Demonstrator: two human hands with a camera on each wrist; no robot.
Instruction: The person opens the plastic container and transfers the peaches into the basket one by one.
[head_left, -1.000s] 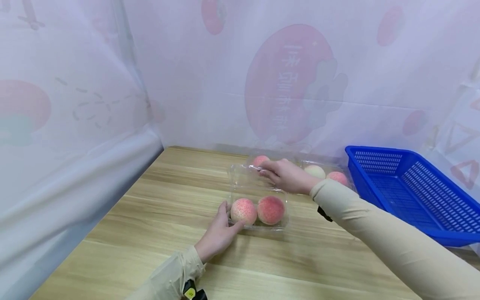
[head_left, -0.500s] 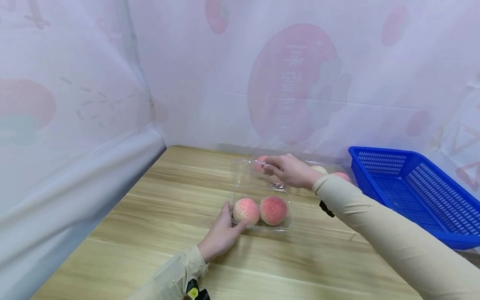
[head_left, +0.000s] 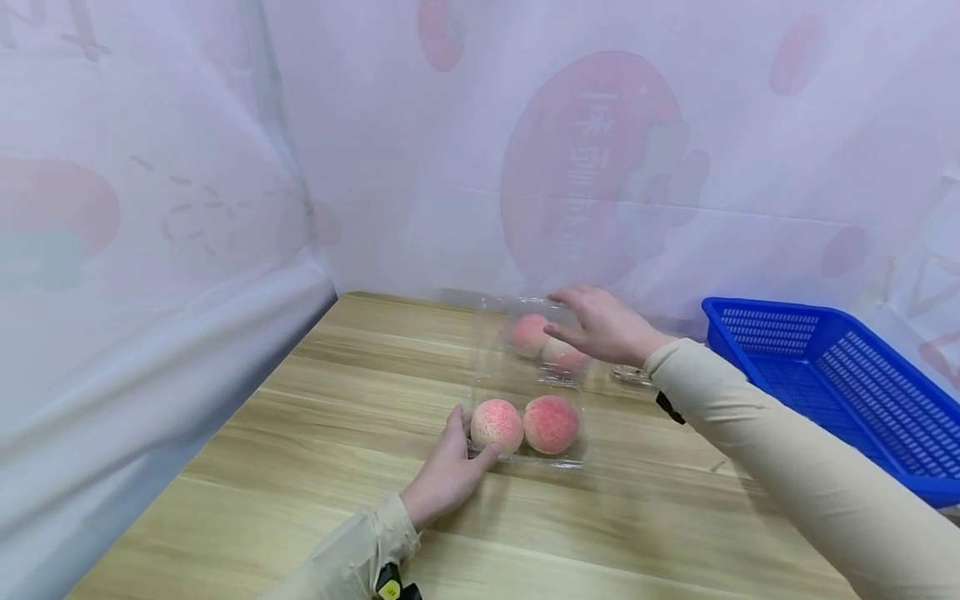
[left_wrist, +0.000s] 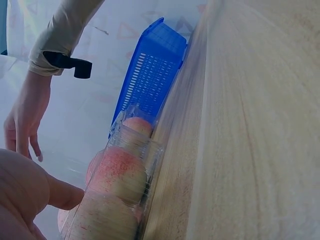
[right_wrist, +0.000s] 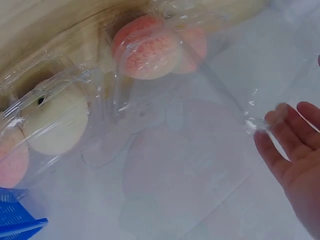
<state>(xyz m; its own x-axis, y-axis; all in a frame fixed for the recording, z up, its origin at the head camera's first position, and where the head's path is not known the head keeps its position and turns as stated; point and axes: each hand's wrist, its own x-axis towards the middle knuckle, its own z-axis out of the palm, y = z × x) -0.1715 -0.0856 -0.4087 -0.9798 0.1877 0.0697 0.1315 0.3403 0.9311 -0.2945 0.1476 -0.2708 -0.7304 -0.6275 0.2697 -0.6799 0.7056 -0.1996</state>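
A clear plastic clamshell box (head_left: 583,457) holds two pink peaches (head_left: 552,424) on the wooden table, its lid (head_left: 491,333) swung up at the back. My left hand (head_left: 447,475) grips the box's left end, thumb over the front edge by the speckled peach (head_left: 497,426). At the lid's upper edge is my right hand (head_left: 607,327), fingers extended and thumb apart. Its fingertips (right_wrist: 281,111) touch the lid rim in the right wrist view. Two more peaches (head_left: 529,335) show through the lid behind, partly covered by the right hand.
A blue perforated basket (head_left: 738,358) stands at the right of the table. Another clear box with a pale peach (right_wrist: 57,117) and a pink one sits near it, mostly hidden by the right arm in the head view. A printed white curtain (head_left: 390,208) closes off the back.
The lid has swung further up and back. My right hand has moved up and slightly right, its fingers spreading from a pinch on the lid. The left hand keeps its hold on the box.
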